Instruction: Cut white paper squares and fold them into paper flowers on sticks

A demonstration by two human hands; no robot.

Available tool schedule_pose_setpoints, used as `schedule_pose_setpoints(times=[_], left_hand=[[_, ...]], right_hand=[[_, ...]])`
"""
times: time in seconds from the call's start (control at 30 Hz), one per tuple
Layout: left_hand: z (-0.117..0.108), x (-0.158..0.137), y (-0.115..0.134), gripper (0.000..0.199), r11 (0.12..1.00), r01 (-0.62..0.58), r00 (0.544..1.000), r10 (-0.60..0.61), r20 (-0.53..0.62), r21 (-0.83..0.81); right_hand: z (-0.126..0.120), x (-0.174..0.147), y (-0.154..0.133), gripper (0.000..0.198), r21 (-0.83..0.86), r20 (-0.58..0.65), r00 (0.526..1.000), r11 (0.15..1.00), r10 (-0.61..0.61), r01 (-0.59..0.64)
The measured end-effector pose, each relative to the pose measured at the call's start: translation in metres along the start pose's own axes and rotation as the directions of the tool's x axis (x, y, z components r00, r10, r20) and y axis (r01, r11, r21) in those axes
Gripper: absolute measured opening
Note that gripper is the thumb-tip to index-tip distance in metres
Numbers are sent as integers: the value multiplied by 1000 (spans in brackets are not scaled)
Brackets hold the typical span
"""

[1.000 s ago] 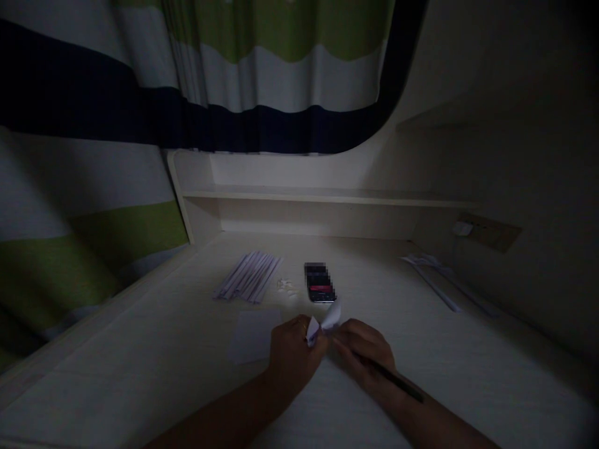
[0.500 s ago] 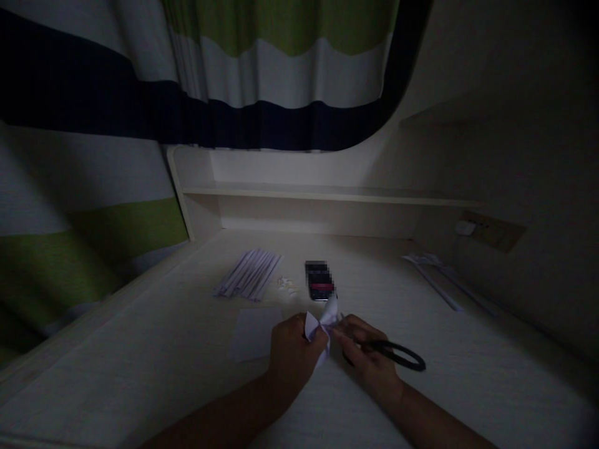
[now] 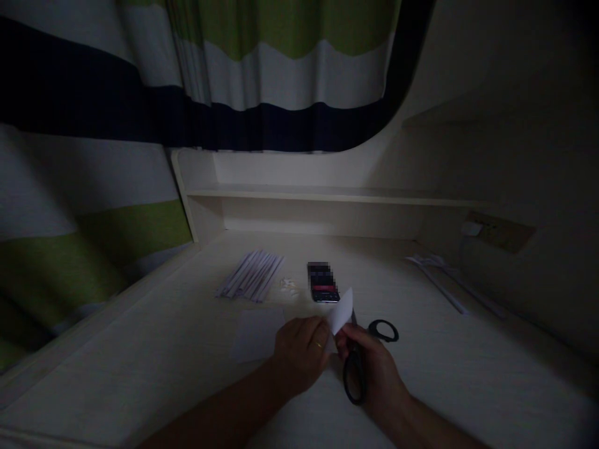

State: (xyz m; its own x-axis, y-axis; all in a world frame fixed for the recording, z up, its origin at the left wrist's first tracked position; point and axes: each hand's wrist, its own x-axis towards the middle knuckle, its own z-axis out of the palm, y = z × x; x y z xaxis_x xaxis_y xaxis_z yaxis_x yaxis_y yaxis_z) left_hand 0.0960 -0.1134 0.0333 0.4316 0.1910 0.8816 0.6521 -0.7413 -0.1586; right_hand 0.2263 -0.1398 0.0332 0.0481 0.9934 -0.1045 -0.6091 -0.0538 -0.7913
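Observation:
A folded piece of white paper (image 3: 341, 310) stands up from the fingers of my left hand (image 3: 303, 348), which is closed on its lower part. Black-handled scissors (image 3: 354, 380) are in my right hand (image 3: 374, 362), close beside the paper. One handle loop hangs below the fingers and the other lies out to the right, so the handles are spread apart. Most of the blades is hidden by my right hand and the paper. My right fingertips are at the paper's lower edge; whether they touch it I cannot tell.
Flat on the white desk (image 3: 196, 386) lies a paper sheet (image 3: 257, 335), left of my hands. Beyond are a bundle of paper strips (image 3: 251, 275), small white scraps (image 3: 289, 287) and a phone (image 3: 322, 282). More strips (image 3: 437, 284) lie right. A shelf (image 3: 318, 193) spans the back.
My left hand has turned over, and the paper is now upright, more to the right. In my right hand the scissors have swung round, with their handles spread wider.

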Motion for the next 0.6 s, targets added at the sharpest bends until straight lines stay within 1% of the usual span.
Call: schedule_pose_setpoints(times=[0.13,0.2,0.27,0.33,0.4,0.43,0.47,0.5,0.53,0.57,0.6], left_hand=[[-4,5,1,20,998,-63,997,61,56,29],[-3,7,2,19,999,-38,997,36,62,31],[-1,8,3,14,999,37,997,-38,67,11],[2,9,5,8,990,136,988,-133,76,-38],[4,9,6,8,962,248,967,-238,95,-111],[4,10,7,10,940,308,949,-294,112,-146],[3,10,8,11,913,371,926,-350,141,-171],[2,12,9,11,880,440,894,-410,182,-176],[0,13,9,11,845,509,853,-469,230,-163],[-1,14,9,12,811,569,807,-519,282,-138],[-2,15,8,13,775,622,758,-559,335,-114]], right_hand=[[0,2,1,13,116,-29,992,986,123,-118],[0,3,1,10,134,-36,991,983,133,-127],[1,4,0,11,85,-46,996,994,77,-73],[2,2,-1,16,-15,-67,998,1000,-15,14],[3,0,-3,21,-150,-76,986,980,-146,133],[3,-1,-5,21,-232,-64,973,951,-224,203],[2,-2,-6,20,-328,-19,953,902,-303,280],[0,-2,-8,18,-431,60,923,824,-380,367],[-2,-2,-11,16,-526,180,879,712,-441,465],[-5,0,-14,14,-593,328,818,572,-472,567],[-9,3,-17,14,-621,484,732,401,-479,673]])
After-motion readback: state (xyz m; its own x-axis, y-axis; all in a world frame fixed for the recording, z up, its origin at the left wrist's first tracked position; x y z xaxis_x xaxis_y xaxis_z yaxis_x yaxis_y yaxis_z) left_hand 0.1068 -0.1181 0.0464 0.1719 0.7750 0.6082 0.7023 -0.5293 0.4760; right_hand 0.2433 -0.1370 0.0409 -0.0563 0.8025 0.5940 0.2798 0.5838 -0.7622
